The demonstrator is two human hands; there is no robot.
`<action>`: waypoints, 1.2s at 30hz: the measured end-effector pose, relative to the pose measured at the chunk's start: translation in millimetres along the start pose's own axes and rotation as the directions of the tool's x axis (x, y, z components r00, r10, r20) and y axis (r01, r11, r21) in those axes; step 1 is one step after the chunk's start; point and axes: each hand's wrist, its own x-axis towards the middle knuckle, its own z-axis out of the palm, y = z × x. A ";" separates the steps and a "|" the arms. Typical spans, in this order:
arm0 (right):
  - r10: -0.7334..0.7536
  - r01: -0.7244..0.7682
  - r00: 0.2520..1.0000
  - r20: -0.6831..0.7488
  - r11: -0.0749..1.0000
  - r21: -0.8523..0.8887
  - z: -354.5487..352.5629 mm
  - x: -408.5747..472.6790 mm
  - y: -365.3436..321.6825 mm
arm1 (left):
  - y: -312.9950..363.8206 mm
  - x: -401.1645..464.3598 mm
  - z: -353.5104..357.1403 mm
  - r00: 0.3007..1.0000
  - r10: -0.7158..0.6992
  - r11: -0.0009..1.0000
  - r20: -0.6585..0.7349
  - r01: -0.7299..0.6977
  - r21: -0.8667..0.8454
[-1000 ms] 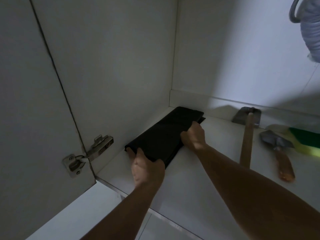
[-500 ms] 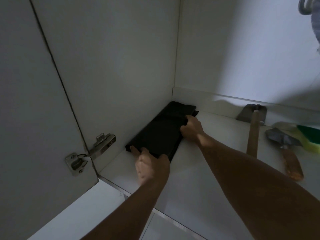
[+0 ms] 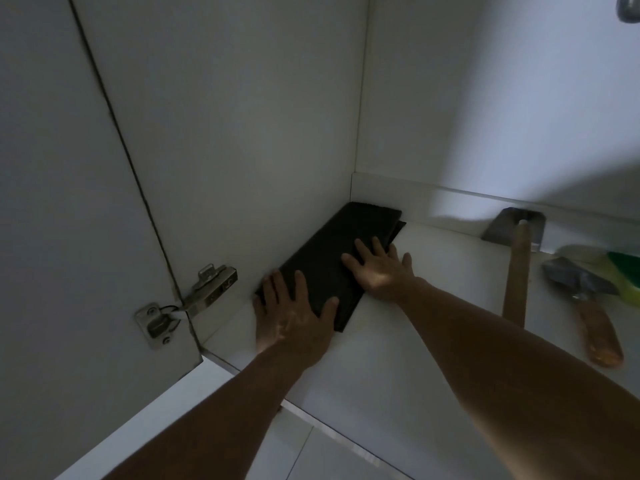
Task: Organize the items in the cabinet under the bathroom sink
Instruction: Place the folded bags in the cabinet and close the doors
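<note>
A flat, folded black cloth (image 3: 332, 251) lies on the white cabinet floor (image 3: 408, 341), tucked along the left wall and reaching into the back corner. My left hand (image 3: 291, 313) lies flat on its near end with fingers spread. My right hand (image 3: 377, 268) presses flat on its right edge, fingers straight and spread, partly on the floor.
A wooden-handled hammer (image 3: 516, 268) lies to the right, head toward the back wall. Beside it rest a small trowel (image 3: 588, 306) and a green and yellow sponge (image 3: 623, 271). The open door's hinge (image 3: 194, 299) sits at the left.
Both hands have gone from gripping the cloth's edges with curled fingers to lying flat on it with fingers spread. The cloth sits closer to the back corner.
</note>
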 end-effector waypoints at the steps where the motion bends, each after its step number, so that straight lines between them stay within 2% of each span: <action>1: 0.003 -0.004 1.000 -0.018 1.000 -0.023 3.2 0.0 1.5 | -0.3 0.7 0.7 1.000 0.007 1.000 0.007 -0.007 0.014; 6: -0.011 0.009 0.998 -0.058 0.999 -0.046 8.4 1.8 3.9 | 1.4 1.8 -0.9 0.999 0.000 1.000 0.049 -0.001 0.023; 10: -0.009 0.009 0.995 -0.097 1.000 -0.001 9.0 -1.4 5.8 | 0.8 2.5 3.4 0.999 -0.002 0.999 0.050 0.000 0.040; 14: -0.012 0.050 0.942 -0.336 0.993 0.105 10.2 -18.7 3.6 | 0.7 1.8 4.7 1.000 0.001 1.000 -0.026 -0.001 0.002; 16: -0.056 0.102 0.914 -0.401 0.990 0.094 12.2 -26.7 3.9 | 0.4 -0.2 3.6 0.999 0.024 1.000 -0.035 -0.024 -0.015; 22: -0.061 0.075 0.950 -0.307 0.997 0.034 12.5 -25.6 6.8 | -1.4 -0.4 3.4 0.998 0.056 0.998 -0.023 -0.056 -0.022; 28: -0.043 0.104 0.881 -0.471 0.989 0.106 18.8 -27.1 9.8 | -2.7 0.9 5.9 0.995 0.072 0.997 -0.063 -0.074 -0.029; 36: -0.037 0.111 0.876 -0.481 0.986 0.128 18.6 -33.7 6.8 | -0.7 -1.0 2.2 0.997 0.073 0.997 -0.028 -0.073 -0.008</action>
